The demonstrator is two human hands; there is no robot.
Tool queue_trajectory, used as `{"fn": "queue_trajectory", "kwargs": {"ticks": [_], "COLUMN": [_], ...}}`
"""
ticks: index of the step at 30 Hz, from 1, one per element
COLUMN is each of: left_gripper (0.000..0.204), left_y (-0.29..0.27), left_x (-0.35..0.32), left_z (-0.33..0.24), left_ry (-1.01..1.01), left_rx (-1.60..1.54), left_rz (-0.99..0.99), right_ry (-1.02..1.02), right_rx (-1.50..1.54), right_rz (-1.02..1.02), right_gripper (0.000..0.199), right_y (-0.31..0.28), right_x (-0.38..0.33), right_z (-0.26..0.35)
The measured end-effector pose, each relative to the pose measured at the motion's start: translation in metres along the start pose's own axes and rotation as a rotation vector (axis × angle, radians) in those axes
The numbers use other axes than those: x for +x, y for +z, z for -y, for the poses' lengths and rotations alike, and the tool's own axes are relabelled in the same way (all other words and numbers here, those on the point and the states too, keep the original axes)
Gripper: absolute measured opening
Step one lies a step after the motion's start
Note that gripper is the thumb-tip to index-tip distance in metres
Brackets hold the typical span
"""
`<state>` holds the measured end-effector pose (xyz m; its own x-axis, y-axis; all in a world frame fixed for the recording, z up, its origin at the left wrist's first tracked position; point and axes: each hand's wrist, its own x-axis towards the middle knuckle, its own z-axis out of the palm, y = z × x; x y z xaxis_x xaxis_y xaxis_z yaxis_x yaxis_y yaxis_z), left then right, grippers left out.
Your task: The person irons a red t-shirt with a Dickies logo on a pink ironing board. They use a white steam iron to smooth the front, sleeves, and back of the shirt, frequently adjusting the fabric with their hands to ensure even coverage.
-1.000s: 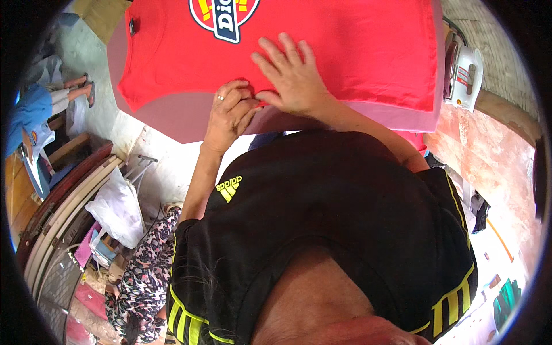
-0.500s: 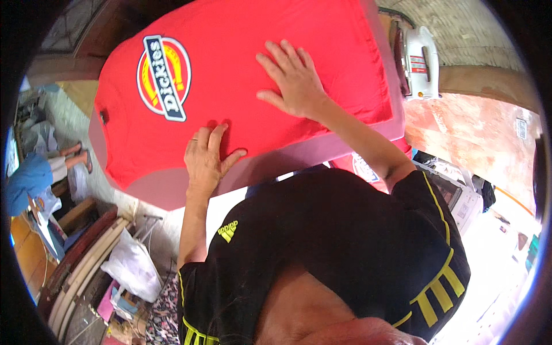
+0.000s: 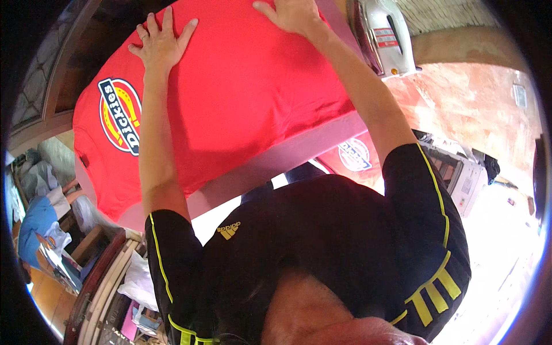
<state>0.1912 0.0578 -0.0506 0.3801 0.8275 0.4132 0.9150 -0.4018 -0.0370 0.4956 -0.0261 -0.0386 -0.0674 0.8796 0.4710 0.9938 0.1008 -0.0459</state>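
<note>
A red T-shirt with a colourful printed emblem lies spread over a padded, mauve-covered ironing board. Flat on the cloth near its far left part, above the emblem, rests my left hand, its fingers spread and holding nothing. Farther right, my right hand touches the shirt near its far edge. Its thumb stands apart, while its fingertips run out of the top of the picture. A white steam iron stands beyond the board's right end, apart from both hands.
Another red printed garment shows below the board's near right edge. A pale machine or box stands at the right. Rolled or stacked boards and a white plastic bag lie lower left. Another person in blue is at the far left.
Both hands have slid away from me across the shirt, the left one also moving left. My arms are stretched farther out. The view has shifted, and the iron appears nearer the top.
</note>
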Motion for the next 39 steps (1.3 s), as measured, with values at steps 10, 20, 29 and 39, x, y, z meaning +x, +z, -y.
{"fn": "queue_trajectory", "kwargs": {"ticks": [10, 20, 29, 39], "left_gripper": [0.063, 0.049, 0.014, 0.075], "left_y": [-0.030, -0.012, -0.028, -0.059], "left_x": [-0.025, 0.025, 0.079, -0.073], "left_z": [-0.194, -0.218, -0.229, -0.271], "left_ry": [0.285, 0.537, 0.525, 0.364], "left_rx": [-0.083, -0.316, -0.368, -0.388], "left_rz": [-0.114, 0.078, 0.149, 0.082], "right_ry": [0.075, 0.292, 0.522, 0.207], "right_rx": [0.104, 0.436, 0.670, 0.105], "right_rz": [0.144, -0.081, 0.046, -0.215], "right_gripper": [0.063, 0.043, 0.044, 0.041], "right_y": [-0.115, -0.135, -0.146, -0.179], "right_x": [-0.175, -0.232, -0.247, -0.156], "right_z": [-0.002, -0.015, -0.017, -0.122]}}
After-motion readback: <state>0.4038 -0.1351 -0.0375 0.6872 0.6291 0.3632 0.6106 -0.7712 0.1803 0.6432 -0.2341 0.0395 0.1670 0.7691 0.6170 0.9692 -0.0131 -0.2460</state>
